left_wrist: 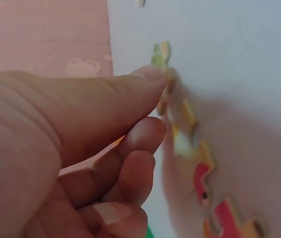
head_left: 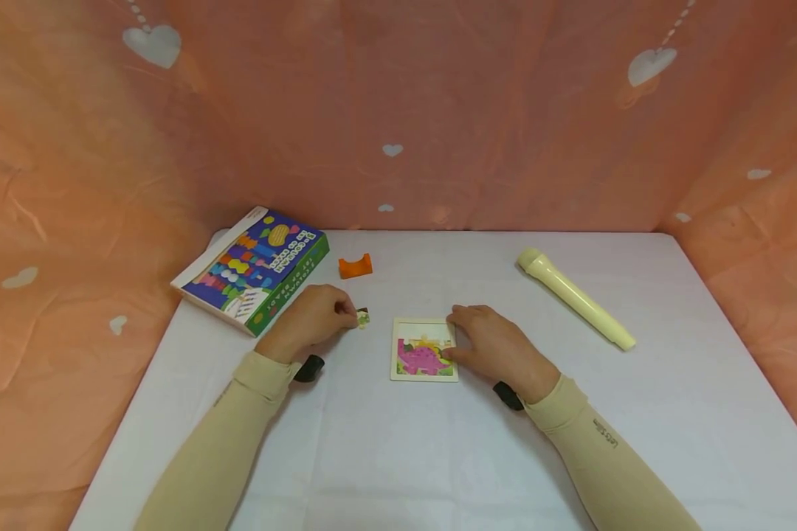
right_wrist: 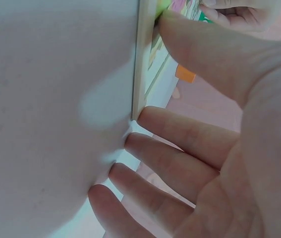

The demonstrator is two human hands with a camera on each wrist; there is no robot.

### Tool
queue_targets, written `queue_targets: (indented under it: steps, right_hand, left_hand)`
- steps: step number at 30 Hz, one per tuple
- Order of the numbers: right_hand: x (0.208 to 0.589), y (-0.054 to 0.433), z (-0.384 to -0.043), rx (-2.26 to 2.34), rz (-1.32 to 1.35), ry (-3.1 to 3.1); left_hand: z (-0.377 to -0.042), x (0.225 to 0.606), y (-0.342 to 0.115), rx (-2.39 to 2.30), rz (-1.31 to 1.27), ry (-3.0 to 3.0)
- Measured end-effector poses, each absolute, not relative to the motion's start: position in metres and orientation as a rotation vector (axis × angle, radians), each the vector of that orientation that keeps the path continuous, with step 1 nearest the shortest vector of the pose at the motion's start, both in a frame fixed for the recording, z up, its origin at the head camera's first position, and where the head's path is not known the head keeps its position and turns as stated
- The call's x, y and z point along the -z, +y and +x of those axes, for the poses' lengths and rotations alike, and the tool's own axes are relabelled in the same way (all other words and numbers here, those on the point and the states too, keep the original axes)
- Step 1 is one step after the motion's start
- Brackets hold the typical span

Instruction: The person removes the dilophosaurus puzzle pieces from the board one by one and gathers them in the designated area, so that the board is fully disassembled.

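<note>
Surface [head_left: 372,461], white and smooth-looking, carries everything before you; the box [head_left: 249,265] printed with coloured beads lies to your left, and the cream stick [head_left: 574,299] slants well to your right. Your right hand [head_left: 494,339] has its fingers extended and clasps nothing; its thumb rests over the right side of the puzzle tray [head_left: 425,378] and its forefinger touches the far right corner. The tray lies flat between your hands, its pink dinosaur picture [head_left: 418,360] partly filled in and a pale strip bare along the far edge; expect it to be light, stiff and apt to slide, so steady it by the raised rim and keep pressure off the fitted parts. The orange arch [head_left: 355,267] stands near the box; smaller again are loose pieces [left_wrist: 227,218], seen from the left wrist beside and below your left hand [head_left: 315,317]; that hand pinches a small green-and-brown puzzle piece [head_left: 363,317] between thumb and fingers, left of the tray and apart from it; whether it is clear of the surface you cannot tell. The piece should feel nearly weightless and rigid, probably wood; take it by opposite edges, since its narrow knobs might chip and a flat face offers little grip.
</note>
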State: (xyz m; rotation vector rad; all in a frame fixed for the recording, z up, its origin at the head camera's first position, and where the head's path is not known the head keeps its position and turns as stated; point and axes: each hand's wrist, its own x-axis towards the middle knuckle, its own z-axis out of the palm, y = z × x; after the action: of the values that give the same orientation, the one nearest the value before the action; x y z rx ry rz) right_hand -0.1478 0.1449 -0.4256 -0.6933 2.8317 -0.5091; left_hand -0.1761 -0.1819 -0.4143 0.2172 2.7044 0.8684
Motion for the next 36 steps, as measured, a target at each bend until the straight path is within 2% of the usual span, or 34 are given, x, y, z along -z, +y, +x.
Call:
queue_targets:
  steps: [7, 14, 24, 36]
  right_hand:
    - [0.424, 0.148, -0.148, 0.510, -0.684, 2.841]
    - [0.422, 0.149, -0.146, 0.593, -0.710, 2.815]
    - [0.418, 0.138, -0.141, 0.599, -0.929, 2.767]
    - [0.422, 0.134, -0.137, 0.593, -1.048, 2.747]
  left_hand:
    - [-0.181, 0.409, -0.180, -0.900, 0.335, 2.777]
    - [-0.175, 0.412, -0.156, -0.878, 0.432, 2.760]
    - [-0.159, 0.417, -0.123, -0.799, 0.637, 2.741]
    - [-0.159, 0.417, -0.113, -0.751, 0.644, 2.696]
